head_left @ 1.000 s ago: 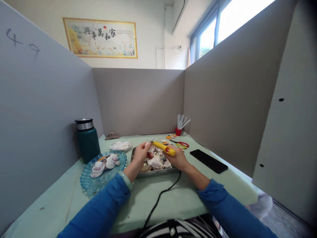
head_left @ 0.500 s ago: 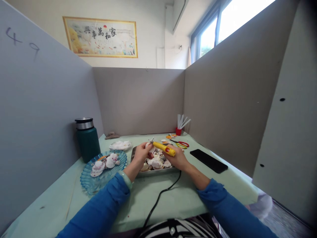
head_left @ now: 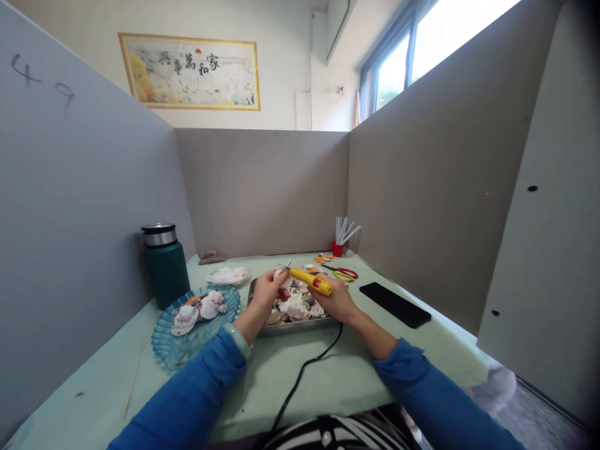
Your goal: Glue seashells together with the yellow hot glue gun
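Observation:
My right hand [head_left: 334, 298] is wrapped round a yellow hot glue gun [head_left: 310, 281], its nozzle pointing left and away from me. A black cord [head_left: 304, 365] runs from below that hand towards my lap. My left hand [head_left: 265, 294] is closed in a pinch on a small white shell [head_left: 280, 274], largely hidden by the fingers. The glue gun's tip is at the shell; whether they touch I cannot tell. Below both hands lies a metal tray [head_left: 293, 325] filled with shells [head_left: 295, 307].
On the left stand a blue glass plate [head_left: 171, 350] with white shell figures [head_left: 210, 304] and a green bottle [head_left: 165, 269]. Farther back are a white heap [head_left: 229, 275] and a red cup [head_left: 337, 249] of white sticks. Scissors [head_left: 345, 274] and a black phone [head_left: 395, 304] lie right. Grey partitions surround the table.

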`<state>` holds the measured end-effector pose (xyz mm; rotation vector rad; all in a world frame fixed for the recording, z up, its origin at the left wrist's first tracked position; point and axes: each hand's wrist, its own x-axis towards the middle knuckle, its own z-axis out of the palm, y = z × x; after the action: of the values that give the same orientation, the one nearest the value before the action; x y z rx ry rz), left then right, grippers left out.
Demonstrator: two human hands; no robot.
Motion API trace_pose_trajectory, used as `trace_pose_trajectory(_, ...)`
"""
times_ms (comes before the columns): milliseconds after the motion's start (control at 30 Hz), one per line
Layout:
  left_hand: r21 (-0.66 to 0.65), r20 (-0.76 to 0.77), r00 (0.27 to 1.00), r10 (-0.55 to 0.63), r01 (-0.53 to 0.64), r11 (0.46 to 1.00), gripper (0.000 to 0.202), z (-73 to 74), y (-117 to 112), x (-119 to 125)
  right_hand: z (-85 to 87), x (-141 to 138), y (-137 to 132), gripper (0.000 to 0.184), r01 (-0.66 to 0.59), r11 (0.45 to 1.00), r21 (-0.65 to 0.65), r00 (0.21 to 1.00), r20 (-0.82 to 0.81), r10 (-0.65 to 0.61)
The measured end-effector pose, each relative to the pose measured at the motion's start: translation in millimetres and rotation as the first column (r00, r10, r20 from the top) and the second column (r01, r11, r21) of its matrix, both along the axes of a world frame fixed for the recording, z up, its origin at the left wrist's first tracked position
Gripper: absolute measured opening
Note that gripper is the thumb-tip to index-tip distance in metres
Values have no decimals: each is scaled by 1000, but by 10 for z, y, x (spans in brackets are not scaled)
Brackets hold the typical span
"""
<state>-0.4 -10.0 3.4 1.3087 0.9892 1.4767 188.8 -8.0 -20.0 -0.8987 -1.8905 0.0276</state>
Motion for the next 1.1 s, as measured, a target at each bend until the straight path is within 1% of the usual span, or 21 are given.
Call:
trace_pose_trajectory(400,0,-5,1000,-15,15,1000,48,-5,-1,-5,-7,3,23,15,10,1000,-14,1000,5,-10)
trace_pose_trajectory(800,-15,48,998,-36,37,999,47,-36,51,-29,-5,9,24,16,0,1000,18,1000,-22,1)
trace_pose_trajectory(1100,-2,13,999,-32,32,999,45,2,-2,-6,6,3,13,15,4,1000,-16,1000,-21,-4)
